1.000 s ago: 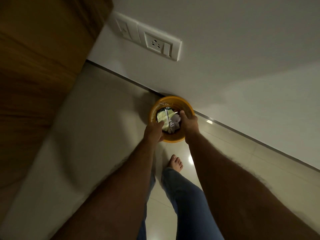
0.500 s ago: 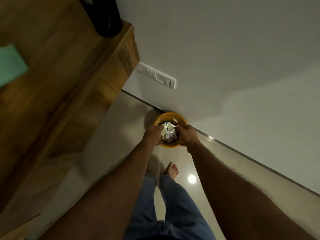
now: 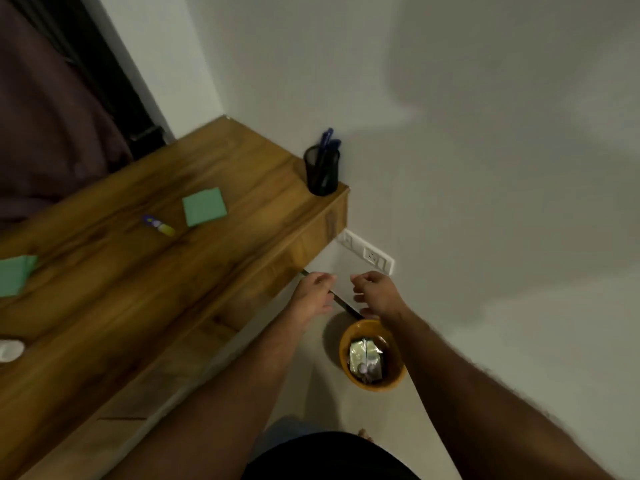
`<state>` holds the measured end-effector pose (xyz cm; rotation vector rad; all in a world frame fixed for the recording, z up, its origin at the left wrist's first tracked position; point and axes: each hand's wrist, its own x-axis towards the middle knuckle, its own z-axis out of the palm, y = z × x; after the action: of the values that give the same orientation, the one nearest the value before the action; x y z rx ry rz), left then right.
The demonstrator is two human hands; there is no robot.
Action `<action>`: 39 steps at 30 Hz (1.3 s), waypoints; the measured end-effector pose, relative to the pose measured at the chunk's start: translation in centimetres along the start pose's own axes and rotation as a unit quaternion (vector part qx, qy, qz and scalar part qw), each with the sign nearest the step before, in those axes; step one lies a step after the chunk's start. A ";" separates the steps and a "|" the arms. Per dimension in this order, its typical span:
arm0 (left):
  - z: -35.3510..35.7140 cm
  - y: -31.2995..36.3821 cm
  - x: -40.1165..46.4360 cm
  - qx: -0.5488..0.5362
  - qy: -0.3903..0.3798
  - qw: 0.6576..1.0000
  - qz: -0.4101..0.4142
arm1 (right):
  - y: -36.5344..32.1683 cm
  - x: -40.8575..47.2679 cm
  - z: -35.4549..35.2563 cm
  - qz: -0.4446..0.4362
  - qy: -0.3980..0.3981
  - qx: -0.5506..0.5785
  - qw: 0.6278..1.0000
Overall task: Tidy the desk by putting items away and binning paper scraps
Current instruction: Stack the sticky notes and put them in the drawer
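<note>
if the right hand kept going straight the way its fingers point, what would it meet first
Probably the left hand: the right hand has its fingers pointing left across a small gap. Depth is unclear, so it might pass by and reach the desk side.

Brown wood-grain bench point(image 3: 145, 306); two green paper pads point(image 3: 203, 206); black mesh pen holder point(image 3: 321, 173) with blue pens point(image 3: 326, 142); orange bin point(image 3: 372, 355); white wall socket point(image 3: 367, 251).

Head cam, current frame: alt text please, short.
Both hands, left and right, hang empty and open above an orange bin holding scraps, on the floor beside a wooden desk. The desk carries green sticky notes and a pen cup.
</note>
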<state>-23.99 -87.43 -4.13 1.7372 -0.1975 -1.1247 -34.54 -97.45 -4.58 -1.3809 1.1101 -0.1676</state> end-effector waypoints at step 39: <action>-44.2 -10.3 -17.3 -0.221 0.487 0.840 0.090 | -10.5 -12.4 48.8 -0.172 -0.458 -0.227 0.842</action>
<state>-3.78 -43.44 0.05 1.6084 0.4890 -0.0301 -1.66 -58.26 1.01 -1.7764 0.0755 0.5019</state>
